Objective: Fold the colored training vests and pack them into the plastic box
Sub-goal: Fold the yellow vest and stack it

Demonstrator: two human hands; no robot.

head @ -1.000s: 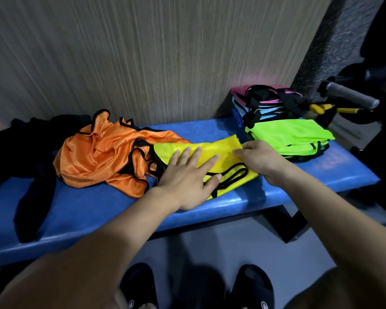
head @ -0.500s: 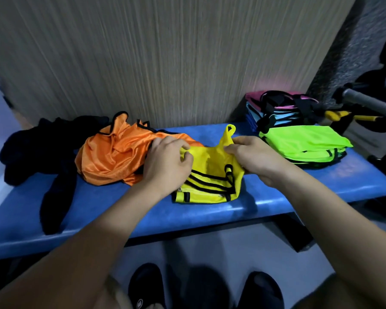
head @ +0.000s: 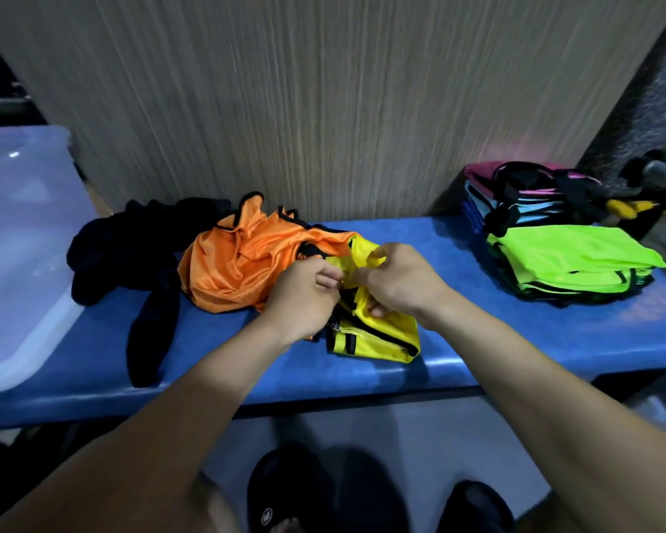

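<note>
both hands (head: 304, 290) (head: 397, 282) pinch folded yellow vest (head: 377, 336); long axis front-to-back

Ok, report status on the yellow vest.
Left hand and right hand both pinching yellow vest, half folded on bench. Orange vest crowds its left side.

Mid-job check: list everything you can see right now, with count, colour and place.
yellow vest: one, yellow with black trim, bench centre, gripped by both hands
orange vests: heap, count unclear, left of yellow
black garments: pile, left of orange
green vests: folded stack, bench right
pink and blue vests: folded stack, behind green
plastic box: one, translucent, far left
bench: blue
left hand, right hand: on yellow vest
</note>
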